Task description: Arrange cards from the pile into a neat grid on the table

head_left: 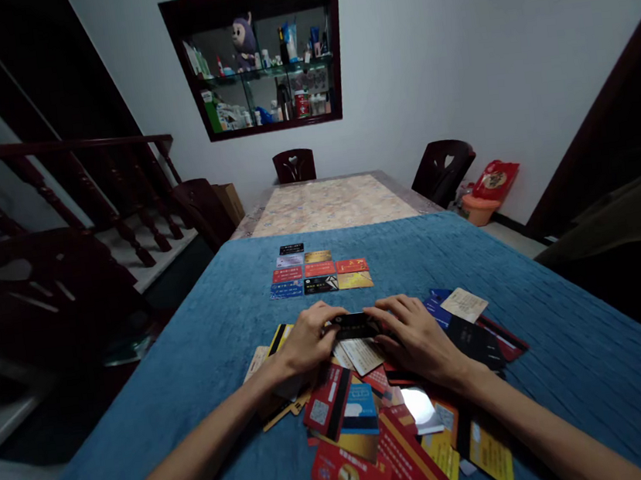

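Observation:
Both hands meet over a loose pile of plastic cards (379, 427) on a blue cloth (209, 378). My left hand (306, 339) and my right hand (417, 337) pinch the two ends of one black card (356, 324), held just above the pile. Further out on the cloth, several cards (318, 274) lie flat in neat rows: black, silver, gold, red and blue ones.
Beyond the blue cloth the table top (328, 204) shows a pale patterned cover. Dark wooden chairs (293, 165) stand at the far end and at both sides. A wall cabinet (262, 52) holds bottles and a plush toy. A stair railing (57, 187) runs along the left.

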### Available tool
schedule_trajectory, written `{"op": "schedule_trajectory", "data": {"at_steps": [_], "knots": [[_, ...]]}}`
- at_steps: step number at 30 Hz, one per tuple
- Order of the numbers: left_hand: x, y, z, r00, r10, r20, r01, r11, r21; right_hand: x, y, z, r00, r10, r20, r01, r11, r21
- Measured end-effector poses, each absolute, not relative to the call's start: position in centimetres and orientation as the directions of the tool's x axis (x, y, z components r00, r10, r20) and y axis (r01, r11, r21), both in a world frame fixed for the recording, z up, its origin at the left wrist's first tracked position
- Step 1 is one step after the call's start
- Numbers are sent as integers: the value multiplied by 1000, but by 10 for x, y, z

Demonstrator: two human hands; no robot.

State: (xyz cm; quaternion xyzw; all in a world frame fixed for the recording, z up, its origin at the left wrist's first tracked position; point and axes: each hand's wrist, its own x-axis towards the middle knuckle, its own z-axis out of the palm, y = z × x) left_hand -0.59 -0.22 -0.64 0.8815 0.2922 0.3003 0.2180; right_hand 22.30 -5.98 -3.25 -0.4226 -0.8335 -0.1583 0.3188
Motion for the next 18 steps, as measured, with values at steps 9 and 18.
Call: {"op": "schedule_trajectory", "data": {"at_steps": [9, 18], "knots": [[-4, -4, -7, 635, 640, 432, 364, -742, 563, 222, -61, -30, -460, 587, 666, 825, 561, 76], [-7, 1, -3, 627, 620, 472, 358, -767, 533, 222, -59, -27, -444, 551, 707, 846, 517, 127]]}}
